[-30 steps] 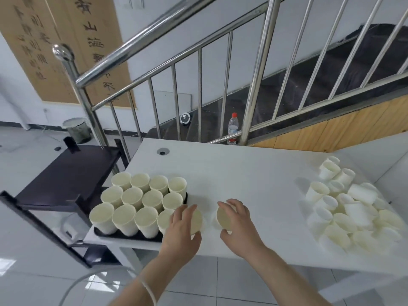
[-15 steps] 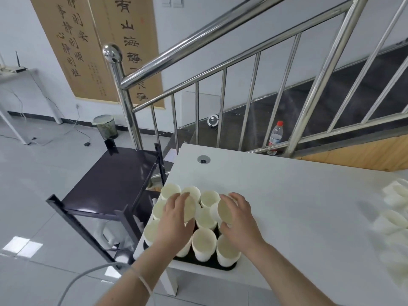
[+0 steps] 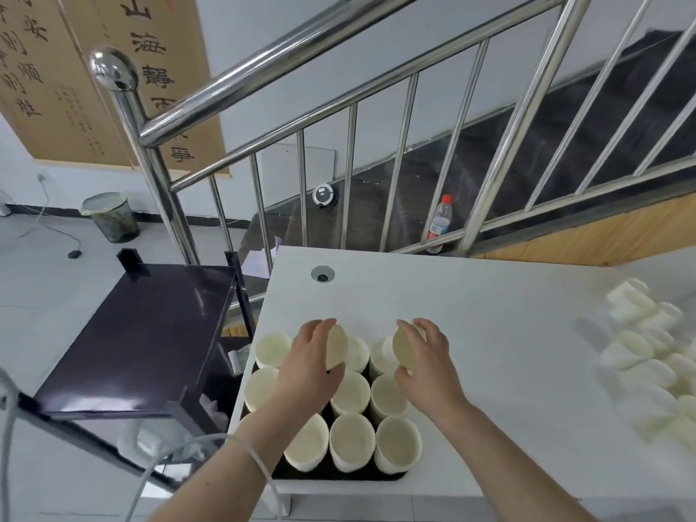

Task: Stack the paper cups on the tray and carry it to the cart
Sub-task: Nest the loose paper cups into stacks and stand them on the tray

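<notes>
Each hand, left hand (image 3: pixel 312 365) and right hand (image 3: pixel 425 361), grips a paper cup above the nearly full tray (image 3: pixel 339 474); loose cups (image 3: pixel 647 356) and the cart (image 3: pixel 135 333) trip remain.

A steel stair railing (image 3: pixel 263 75) slants up behind the white desk (image 3: pixel 508 333), dark steps (image 3: pixel 565 137) beyond it. Calligraphy scrolls (image 3: pixel 113 81) hang on the pale wall, a bin (image 3: pixel 111 216) (lined) stands on the grey tiled floor (image 3: pixel 41 280), and a water bottle (image 3: pixel 438 224) sits past the desk's far edge
</notes>
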